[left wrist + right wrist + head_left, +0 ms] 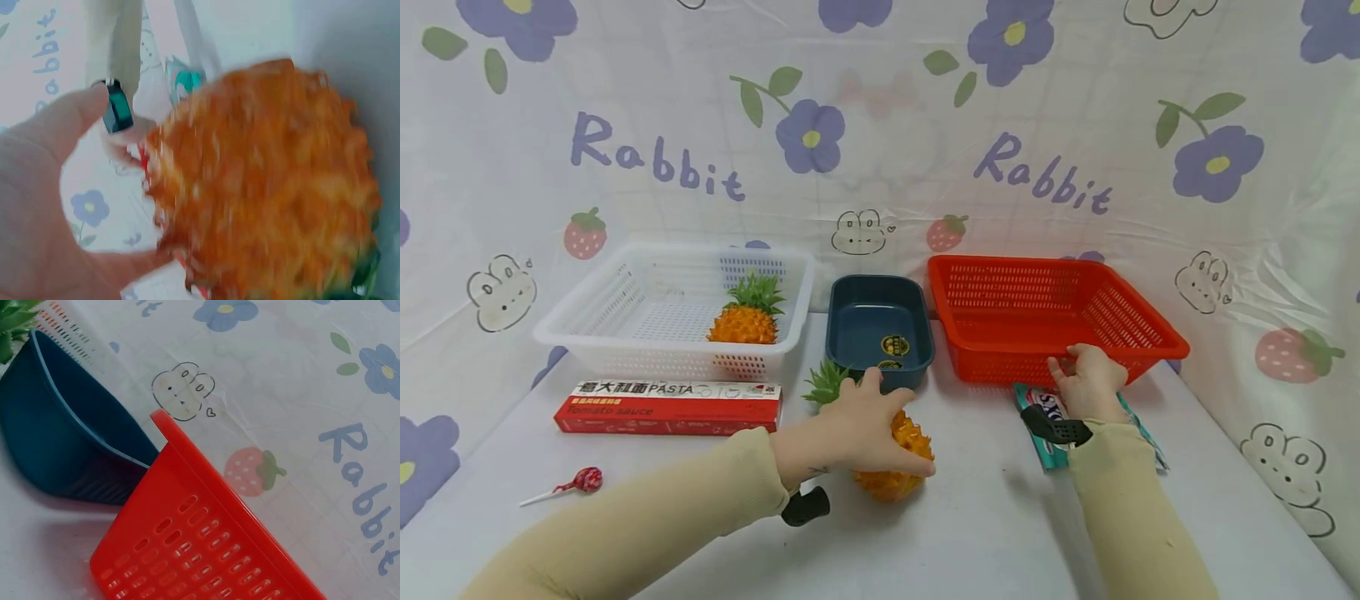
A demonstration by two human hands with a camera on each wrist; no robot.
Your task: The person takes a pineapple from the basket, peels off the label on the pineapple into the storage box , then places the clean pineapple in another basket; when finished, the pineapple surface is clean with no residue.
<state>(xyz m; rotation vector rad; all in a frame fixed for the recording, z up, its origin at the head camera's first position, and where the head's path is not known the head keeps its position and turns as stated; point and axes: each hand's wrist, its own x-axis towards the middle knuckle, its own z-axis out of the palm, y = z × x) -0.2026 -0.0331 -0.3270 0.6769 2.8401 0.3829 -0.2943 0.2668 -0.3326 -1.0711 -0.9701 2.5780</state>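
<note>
In the head view my left hand (865,429) spreads its fingers over an orange toy pineapple (891,483) with green leaves, on the table at front centre. The left wrist view shows the blurred pineapple (269,181) close up, one finger held away from it and a lower one at its edge. My right hand (1090,383) is at the front rim of the red basket (1000,358), its fingertips over the rim. Beneath that wrist lies a green snack packet (1052,454), partly covered. The right wrist view shows the red basket's side, not the hand.
A white basket (625,350) at the back left holds another toy pineapple (745,325). Between the baskets stands a dark blue bin (880,292). A red pasta box (670,417) and a lollipop (587,479) lie at left. A printed curtain (880,125) hangs behind.
</note>
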